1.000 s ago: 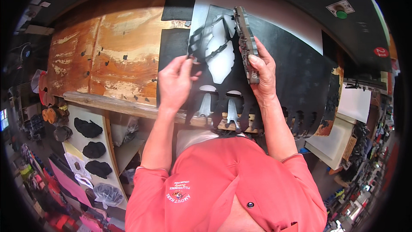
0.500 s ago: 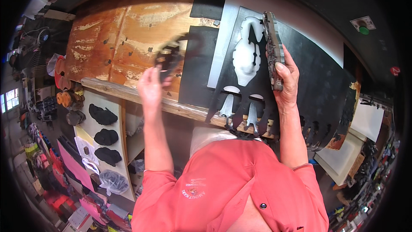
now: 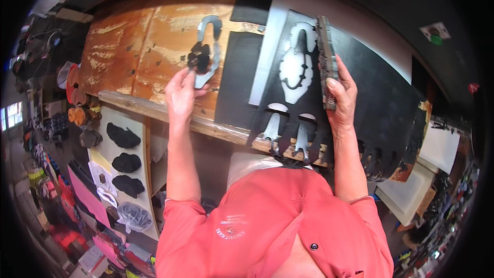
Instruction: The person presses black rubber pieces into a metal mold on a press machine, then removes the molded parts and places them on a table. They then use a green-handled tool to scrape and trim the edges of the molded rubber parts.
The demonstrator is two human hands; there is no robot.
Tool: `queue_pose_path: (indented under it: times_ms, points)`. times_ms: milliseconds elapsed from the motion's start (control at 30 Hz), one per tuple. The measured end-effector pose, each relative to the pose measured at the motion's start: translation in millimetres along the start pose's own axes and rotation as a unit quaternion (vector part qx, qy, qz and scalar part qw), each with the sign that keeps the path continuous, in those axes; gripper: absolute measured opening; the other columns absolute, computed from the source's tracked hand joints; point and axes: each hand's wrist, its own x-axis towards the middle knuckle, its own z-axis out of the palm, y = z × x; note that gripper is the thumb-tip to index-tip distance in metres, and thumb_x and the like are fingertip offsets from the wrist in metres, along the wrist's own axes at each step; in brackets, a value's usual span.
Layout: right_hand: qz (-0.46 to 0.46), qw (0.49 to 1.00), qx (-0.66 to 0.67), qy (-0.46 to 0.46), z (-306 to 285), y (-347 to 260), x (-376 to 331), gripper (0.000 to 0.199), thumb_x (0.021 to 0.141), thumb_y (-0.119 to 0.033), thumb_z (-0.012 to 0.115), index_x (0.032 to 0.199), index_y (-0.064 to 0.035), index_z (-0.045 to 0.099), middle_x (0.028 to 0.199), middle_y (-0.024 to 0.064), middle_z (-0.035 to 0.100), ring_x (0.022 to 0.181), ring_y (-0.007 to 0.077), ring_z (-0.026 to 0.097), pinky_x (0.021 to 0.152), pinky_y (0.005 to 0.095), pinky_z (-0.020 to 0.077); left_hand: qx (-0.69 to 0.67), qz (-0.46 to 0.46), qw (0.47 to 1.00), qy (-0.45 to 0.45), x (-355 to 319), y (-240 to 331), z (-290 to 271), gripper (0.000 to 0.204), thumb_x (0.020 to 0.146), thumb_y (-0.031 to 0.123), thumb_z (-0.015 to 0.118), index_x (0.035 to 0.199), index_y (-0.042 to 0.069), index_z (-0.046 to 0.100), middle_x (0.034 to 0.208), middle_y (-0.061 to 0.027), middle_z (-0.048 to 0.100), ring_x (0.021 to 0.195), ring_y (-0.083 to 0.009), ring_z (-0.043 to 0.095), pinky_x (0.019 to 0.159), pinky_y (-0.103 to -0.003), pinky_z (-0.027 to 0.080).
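My left hand [image 3: 182, 90] pinches the lower end of a thin, hook-shaped cut-out piece [image 3: 215, 54], black with a pale sheen along its curve. Small dark bits [image 3: 198, 57] show inside the curve, just above my fingers. My right hand [image 3: 340, 90] grips a thick cutting die [image 3: 326, 62], stood on edge, thumb on the near face and fingers behind. The die is over a black sheet [image 3: 383, 103]. Left of it, the sheet has a shoe-part-shaped hole [image 3: 296, 67] with a pale surface showing through, and smaller cut-outs lie nearer me.
A worn wooden board [image 3: 164, 46] lies on the left, edged by a wooden rail [image 3: 134, 104]. A black rectangular piece [image 3: 236, 75] sits between board and sheet. Below left, a side table [image 3: 146, 203] carries stacks of black pieces [image 3: 127, 163] and a clear plastic bag [image 3: 135, 217].
The cut-out piece in my left hand has swung from a blurred tilt to upright, its curve now showing. My right hand and the die have barely moved.
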Motion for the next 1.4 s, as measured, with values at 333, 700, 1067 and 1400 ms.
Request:
queue_pose_path:
  times_ms: [333,700,1067,1400]
  points:
    - [0.005,1.000,0.018,-0.008,-15.6,-16.0,-1.0,0.079,0.087,-0.018,0.079,0.153,0.0099,0.049,0.135,0.0139,0.067,0.119,0.0179,0.064,0.106,0.0284,0.0473,0.276,0.467,0.833,-0.111,-46.3,3.2,128.7,0.050,0.094,0.016,0.078,0.141,0.004,0.067,0.146,-0.0224,0.063,0.142,-0.0400,0.054,0.119,-0.049,0.042]
    - [-0.227,0.741,-0.627,0.075,-10.1,1.7,-16.1,0.074,0.069,-0.017,0.084,0.135,0.0093,0.063,0.147,0.0368,0.050,0.128,0.0516,0.055,0.108,0.0522,0.0494,0.370,0.476,0.782,-0.156,-53.8,-18.7,166.7,0.069,0.088,0.024,0.085,0.145,-0.002,0.058,0.156,-0.0249,0.053,0.152,-0.0458,0.041,0.123,-0.059,0.033]
    - [-0.262,0.729,-0.627,0.080,-6.2,6.1,-11.4,0.071,0.068,-0.017,0.082,0.132,0.0104,0.065,0.145,0.0393,0.051,0.127,0.0532,0.056,0.107,0.0532,0.0493,0.368,0.479,0.784,-0.140,-53.9,-19.6,168.0,0.066,0.089,0.022,0.084,0.146,0.001,0.058,0.158,-0.0232,0.052,0.152,-0.0474,0.040,0.123,-0.060,0.033]
    - [-0.246,0.746,-0.612,0.090,18.4,18.1,-2.6,0.072,0.071,-0.016,0.082,0.135,0.0115,0.063,0.148,0.0397,0.048,0.133,0.0535,0.052,0.111,0.0550,0.0471,0.388,0.480,0.780,-0.101,-50.2,-26.4,156.3,0.059,0.093,0.020,0.080,0.144,0.000,0.061,0.158,-0.0203,0.054,0.153,-0.0432,0.041,0.125,-0.059,0.031]
